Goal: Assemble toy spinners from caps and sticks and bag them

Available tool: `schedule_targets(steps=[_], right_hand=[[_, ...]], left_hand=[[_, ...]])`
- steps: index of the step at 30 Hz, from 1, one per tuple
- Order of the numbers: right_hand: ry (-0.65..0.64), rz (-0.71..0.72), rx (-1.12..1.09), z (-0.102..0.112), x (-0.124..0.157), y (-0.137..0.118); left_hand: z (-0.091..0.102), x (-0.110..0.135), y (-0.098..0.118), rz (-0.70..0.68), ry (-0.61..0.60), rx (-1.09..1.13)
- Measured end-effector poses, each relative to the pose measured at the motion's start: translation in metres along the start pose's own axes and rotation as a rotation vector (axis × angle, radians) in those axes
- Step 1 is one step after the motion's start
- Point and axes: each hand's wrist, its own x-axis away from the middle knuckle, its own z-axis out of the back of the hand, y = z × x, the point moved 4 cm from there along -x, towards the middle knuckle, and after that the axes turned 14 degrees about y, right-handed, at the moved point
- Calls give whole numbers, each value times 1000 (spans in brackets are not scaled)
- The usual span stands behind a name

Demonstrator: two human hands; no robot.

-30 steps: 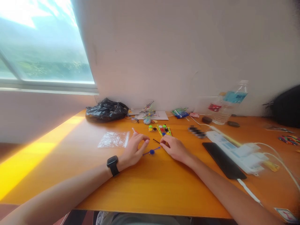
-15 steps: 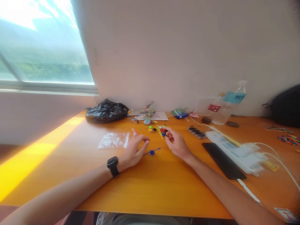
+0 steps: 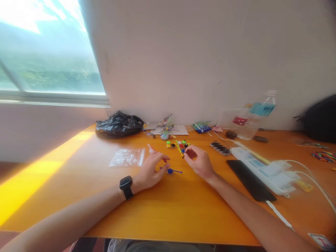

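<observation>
On the table lies a blue round piece [image 3: 170, 171] with a thin blue rod across it. Beside its left end is my left hand [image 3: 151, 169], thumb and fingers curved apart, holding nothing; whether the thumb touches the rod cannot be told. To the right, my right hand [image 3: 198, 160] is closed in a pinch, with a tiny dark bit showing at the fingertips, too small to name. Just past these fingers are yellow sticks [image 3: 180, 148] and small coloured round pieces, among them a green one [image 3: 168, 142]. A red-and-white slim object [image 3: 150, 148] is partly hidden behind my left hand.
A clear plastic bag [image 3: 127, 157] lies left of my hands, with a black plastic bag [image 3: 118, 124] behind it. On the right are a black phone [image 3: 249, 178], a white power strip [image 3: 259, 171] with cables, and bottles [image 3: 249, 122]. A wall rises behind the table.
The blue rod has turned, its right end now pointing slightly down instead of up. My right hand has shifted slightly toward me. My left thumb and fingertips have moved slightly.
</observation>
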Motion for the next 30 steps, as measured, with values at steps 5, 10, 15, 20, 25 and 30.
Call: schedule_targets(steps=[5, 10, 15, 20, 25, 30], right_hand=[[-27, -50, 13, -1, 1, 2], [-53, -77, -46, -2, 3, 2], [8, 1, 48, 0, 2, 3], [-39, -22, 90, -1, 0, 5], [3, 11, 234, 3, 1, -1], [96, -11, 124, 10, 4, -9]], left_hand=[[-1, 0, -1, -2, -3, -6], [-1, 1, -2, -3, -3, -4], [-1, 1, -2, -1, 4, -6], [-2, 1, -2, -7, 1, -4], [-1, 1, -2, -12, 9, -4], [-2, 1, -3, -12, -2, -1]])
